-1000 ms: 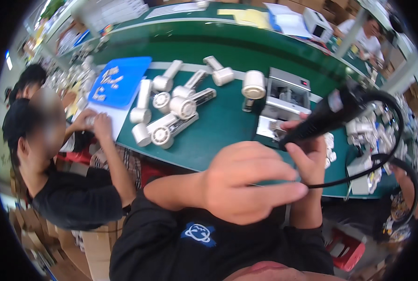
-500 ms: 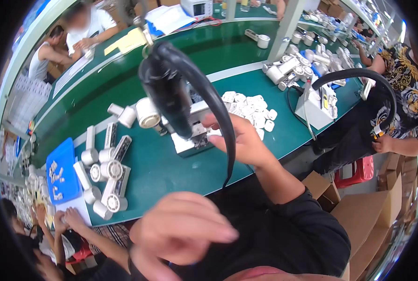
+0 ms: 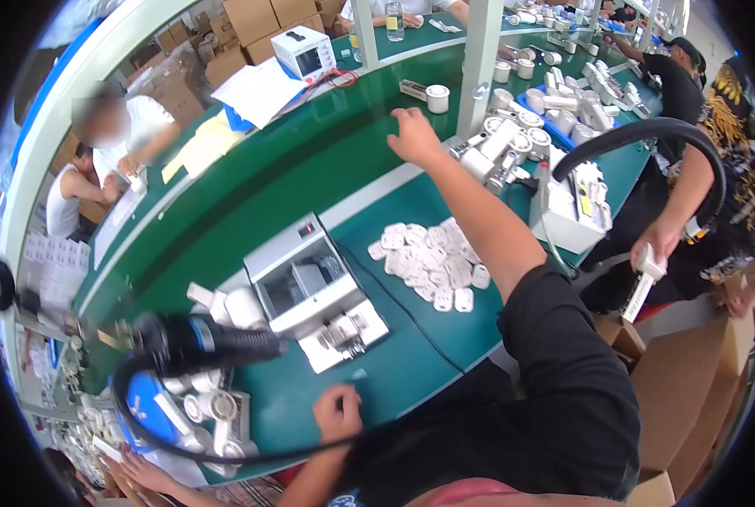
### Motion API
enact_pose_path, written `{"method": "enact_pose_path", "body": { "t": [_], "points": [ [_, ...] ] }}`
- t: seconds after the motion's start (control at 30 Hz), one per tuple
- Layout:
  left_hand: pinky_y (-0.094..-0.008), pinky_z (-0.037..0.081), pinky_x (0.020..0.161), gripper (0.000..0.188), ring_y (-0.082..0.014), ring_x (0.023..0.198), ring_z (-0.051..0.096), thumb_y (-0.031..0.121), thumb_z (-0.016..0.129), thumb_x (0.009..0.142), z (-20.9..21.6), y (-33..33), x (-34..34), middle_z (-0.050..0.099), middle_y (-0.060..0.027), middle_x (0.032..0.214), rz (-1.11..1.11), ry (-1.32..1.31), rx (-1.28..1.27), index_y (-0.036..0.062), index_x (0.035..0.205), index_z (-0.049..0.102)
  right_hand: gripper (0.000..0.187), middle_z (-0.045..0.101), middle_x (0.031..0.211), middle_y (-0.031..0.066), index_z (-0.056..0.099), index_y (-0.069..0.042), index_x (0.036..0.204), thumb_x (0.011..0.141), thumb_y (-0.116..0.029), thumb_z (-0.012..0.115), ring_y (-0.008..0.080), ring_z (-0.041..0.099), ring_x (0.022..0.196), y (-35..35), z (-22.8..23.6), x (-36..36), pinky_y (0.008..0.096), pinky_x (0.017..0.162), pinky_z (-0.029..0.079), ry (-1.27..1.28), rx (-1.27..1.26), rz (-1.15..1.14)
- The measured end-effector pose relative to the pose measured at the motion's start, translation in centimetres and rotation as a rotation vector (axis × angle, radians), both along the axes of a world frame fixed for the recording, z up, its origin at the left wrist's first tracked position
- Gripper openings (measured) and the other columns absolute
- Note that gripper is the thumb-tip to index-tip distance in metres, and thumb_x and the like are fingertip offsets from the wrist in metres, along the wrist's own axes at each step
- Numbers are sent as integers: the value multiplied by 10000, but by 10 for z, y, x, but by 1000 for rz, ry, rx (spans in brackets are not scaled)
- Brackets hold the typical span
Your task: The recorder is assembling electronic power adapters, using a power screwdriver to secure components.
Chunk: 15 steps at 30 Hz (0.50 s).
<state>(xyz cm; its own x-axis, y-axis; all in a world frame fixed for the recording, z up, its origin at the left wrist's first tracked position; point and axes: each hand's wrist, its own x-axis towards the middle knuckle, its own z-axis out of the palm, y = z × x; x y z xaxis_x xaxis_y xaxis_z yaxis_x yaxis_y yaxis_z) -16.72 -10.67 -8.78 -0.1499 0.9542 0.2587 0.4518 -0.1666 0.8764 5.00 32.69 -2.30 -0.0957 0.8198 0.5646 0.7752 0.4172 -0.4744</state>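
My right hand [image 3: 414, 135] is stretched far out over the green table [image 3: 310, 177], fingers apart and holding nothing, just left of a cluster of white cylindrical parts [image 3: 500, 148]. My left hand [image 3: 337, 411] rests curled at the near table edge with nothing visible in it. A black hand tool with a blue section [image 3: 204, 342] sits at the left, and its black cable [image 3: 225, 456] loops below toward my left hand. Between my arms lie a pile of small white plug parts [image 3: 432, 262], a grey-white box machine [image 3: 305, 279] and a white fixture [image 3: 343, 334].
A co-worker's hand [image 3: 660, 241] at the right holds a white part beside a thick black hose [image 3: 656, 131]. Cardboard boxes [image 3: 698, 372] stand at the lower right. A white post [image 3: 479, 59], a tape roll [image 3: 436, 97] and seated people [image 3: 111, 144] are across the table.
The view has swung round. My right hand no longer grips the black tool, which now sits at the left; that hand has stretched out across the table. My left hand has dropped to the table edge.
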Motion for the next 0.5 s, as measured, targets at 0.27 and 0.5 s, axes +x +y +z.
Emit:
{"method": "enact_pose_path", "body": {
  "t": [0.27, 0.5],
  "points": [
    [-248, 419, 478, 68, -135, 528, 530, 13, 525, 845, 11, -8, 9, 565, -84, 636, 73, -33, -42, 26, 778, 529, 385, 420, 1222, 181, 539, -85, 1116, 757, -217, 581, 349, 395, 1158, 109, -4, 34, 433, 946, 345, -174, -99, -660],
    [-253, 447, 497, 69, -171, 539, 574, -43, 568, 761, 11, -4, 8, 599, -101, 644, 6, 38, 40, 22, 740, 571, 441, 497, 1077, 147, 552, -109, 1090, 704, -300, 647, 338, 526, 1001, 70, 19, -9, 440, 820, 473, 38, -300, -452]
  ]
}}
